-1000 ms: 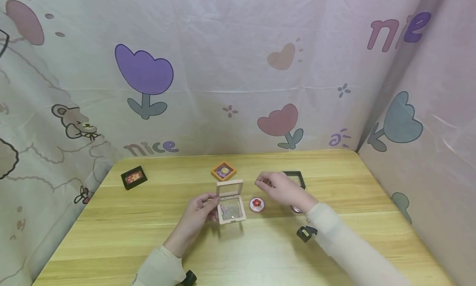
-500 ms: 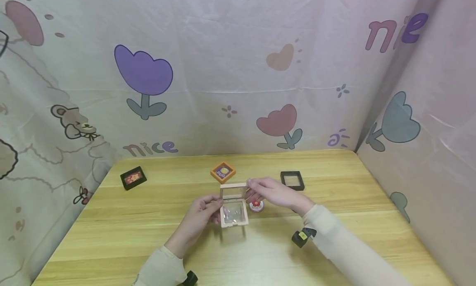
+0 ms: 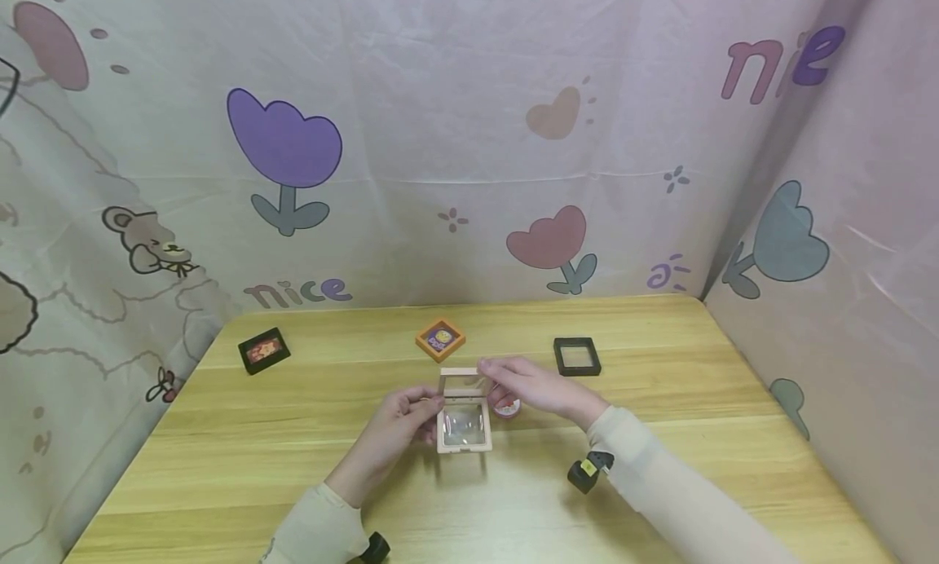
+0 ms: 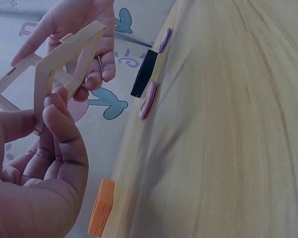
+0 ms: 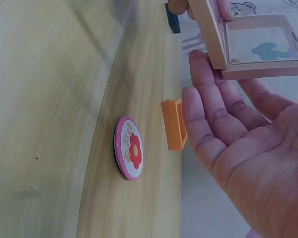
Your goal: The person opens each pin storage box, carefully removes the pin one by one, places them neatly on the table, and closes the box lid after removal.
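My left hand (image 3: 403,417) grips a pale beige hinged display frame (image 3: 465,426) by its left side, thumb in front, fingers curled behind. The frame is held above the table, its two halves spread apart, with clear film in each half. At the upper half's right side, my right hand (image 3: 535,387) holds the edge between thumb and fingers; its thumb is out of sight in the right wrist view. A round pin badge (image 5: 129,148) with a red flower and pink rim lies on the table below, partly covered by the right hand in the head view.
Toward the back stands an orange frame (image 3: 440,340) with a purple insert. A black frame (image 3: 577,357) lies at right, another black frame (image 3: 264,350) with a red picture at far left. A purple-rimmed badge (image 4: 165,39) shows in the left wrist view. Patterned cloth surrounds the table.
My right hand has come left from near the black frame to the beige frame's upper half and taken hold there. The beige frame has shifted slightly right and toward me, its upper half tilting further back.
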Demonstrator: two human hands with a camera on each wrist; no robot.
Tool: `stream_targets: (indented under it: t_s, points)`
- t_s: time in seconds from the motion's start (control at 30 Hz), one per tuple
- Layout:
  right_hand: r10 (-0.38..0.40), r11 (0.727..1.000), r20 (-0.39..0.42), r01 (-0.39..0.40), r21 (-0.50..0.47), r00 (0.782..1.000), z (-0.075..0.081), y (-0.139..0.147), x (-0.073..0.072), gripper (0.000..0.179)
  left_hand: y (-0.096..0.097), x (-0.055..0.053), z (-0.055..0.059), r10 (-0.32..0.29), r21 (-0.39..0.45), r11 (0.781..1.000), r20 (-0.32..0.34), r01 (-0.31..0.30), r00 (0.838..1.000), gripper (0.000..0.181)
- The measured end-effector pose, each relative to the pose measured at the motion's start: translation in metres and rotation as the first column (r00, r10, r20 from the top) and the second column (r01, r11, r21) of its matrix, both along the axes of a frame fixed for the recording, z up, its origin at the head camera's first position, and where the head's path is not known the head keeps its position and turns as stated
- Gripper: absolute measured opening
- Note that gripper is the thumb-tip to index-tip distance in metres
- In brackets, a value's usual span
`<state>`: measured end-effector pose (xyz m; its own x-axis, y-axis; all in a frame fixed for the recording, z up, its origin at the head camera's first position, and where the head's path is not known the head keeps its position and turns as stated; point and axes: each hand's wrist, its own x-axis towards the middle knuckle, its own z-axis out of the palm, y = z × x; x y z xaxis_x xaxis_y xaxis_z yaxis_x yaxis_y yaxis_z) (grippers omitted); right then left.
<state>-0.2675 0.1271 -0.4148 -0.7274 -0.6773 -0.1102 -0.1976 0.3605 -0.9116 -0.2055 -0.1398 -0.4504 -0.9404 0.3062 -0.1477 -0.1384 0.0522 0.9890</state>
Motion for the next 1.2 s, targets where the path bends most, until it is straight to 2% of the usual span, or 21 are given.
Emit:
stream_targets:
  t_s: [0.43,0.67,0.83,1.0,1.2]
  points:
    - [-0.019,0.999,0.038,0.021,-0.046,0.999,0.002,0.0,-0.001,0.054,0.002,-0.002,0.002,-0.011,-0.019,1.0,0.025,0.012,1.0,0.034]
    - [-0.033,0.998,0.055,0.035,-0.053,0.998,-0.001,0.0,-0.003,0.055,0.0,-0.002,0.0,-0.031,0.015,0.999,0.035,0.03,0.999,0.039]
    - [-0.047,0.996,0.075,0.052,-0.071,0.996,-0.001,0.0,-0.003,0.056,-0.004,0.0,-0.002,-0.054,0.051,0.997,0.054,0.052,0.997,0.05]
    - [-0.059,0.994,0.082,0.066,-0.091,0.995,-0.001,0.0,-0.004,0.058,-0.008,0.003,-0.002,-0.121,0.08,0.99,0.062,0.116,0.991,0.068]
    - [-0.074,0.99,0.094,0.084,-0.114,0.993,0.001,-0.001,-0.004,0.06,-0.008,0.004,-0.003,-0.184,0.102,0.978,0.033,0.18,0.982,0.092]
